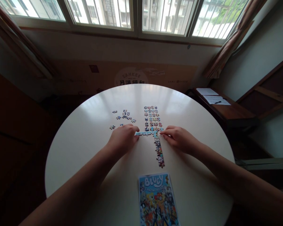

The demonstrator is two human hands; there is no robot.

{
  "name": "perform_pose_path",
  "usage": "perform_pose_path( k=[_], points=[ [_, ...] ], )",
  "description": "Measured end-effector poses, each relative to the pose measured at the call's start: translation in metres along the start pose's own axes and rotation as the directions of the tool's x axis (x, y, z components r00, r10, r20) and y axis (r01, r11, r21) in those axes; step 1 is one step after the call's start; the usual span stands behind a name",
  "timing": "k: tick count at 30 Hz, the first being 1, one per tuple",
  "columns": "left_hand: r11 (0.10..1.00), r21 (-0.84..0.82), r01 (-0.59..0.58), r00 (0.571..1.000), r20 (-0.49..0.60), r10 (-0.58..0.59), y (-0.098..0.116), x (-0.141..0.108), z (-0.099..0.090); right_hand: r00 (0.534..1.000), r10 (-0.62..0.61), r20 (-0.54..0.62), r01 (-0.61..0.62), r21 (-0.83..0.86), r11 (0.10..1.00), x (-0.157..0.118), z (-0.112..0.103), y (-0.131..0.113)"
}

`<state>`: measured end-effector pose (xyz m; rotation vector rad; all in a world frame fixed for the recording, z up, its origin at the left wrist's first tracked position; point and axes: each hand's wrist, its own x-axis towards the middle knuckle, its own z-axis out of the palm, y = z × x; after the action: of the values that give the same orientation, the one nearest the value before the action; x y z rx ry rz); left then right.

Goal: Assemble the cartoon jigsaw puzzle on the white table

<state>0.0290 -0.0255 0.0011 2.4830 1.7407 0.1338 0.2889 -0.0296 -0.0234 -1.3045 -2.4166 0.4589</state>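
An L-shaped run of joined jigsaw puzzle pieces lies on the white round table. Its light-blue top strip stretches left to my left hand, whose thumb and forefinger close on that end. My right hand has its fingers pinched together at the upper right corner of the run, touching the edge there. Just beyond the strip, loose puzzle pieces stand in rows. More scattered pieces lie to the far left, one partly hidden behind my left hand.
A picture sheet reading "BLUEY" lies at the table's near side, below the puzzle. Papers and a pen rest on a dark wooden side table at the right. Windows and curtains are beyond the table.
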Motion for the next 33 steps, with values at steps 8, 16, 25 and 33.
perform_pose_path(
  k=[8, 16, 25, 33],
  points=[
    [1.000, -0.023, 0.014, 1.000, 0.013, -0.014, -0.003, 0.003, 0.002, 0.995, 0.038, -0.088, -0.047, -0.096, 0.994, -0.001, 0.015, -0.002],
    [0.999, -0.046, -0.005, 1.000, 0.012, 0.006, -0.002, 0.003, 0.001, 0.993, 0.028, -0.117, -0.045, -0.143, 0.989, -0.003, 0.018, -0.002],
    [0.999, -0.046, 0.001, 1.000, -0.018, -0.002, -0.002, 0.003, 0.003, 0.991, 0.001, -0.135, -0.022, -0.154, 0.988, -0.005, 0.018, -0.002],
    [0.999, -0.031, 0.034, 0.999, -0.013, -0.035, 0.001, 0.001, 0.000, 0.967, -0.020, -0.253, 0.031, 0.040, 0.999, -0.005, 0.014, 0.011]
  ],
)
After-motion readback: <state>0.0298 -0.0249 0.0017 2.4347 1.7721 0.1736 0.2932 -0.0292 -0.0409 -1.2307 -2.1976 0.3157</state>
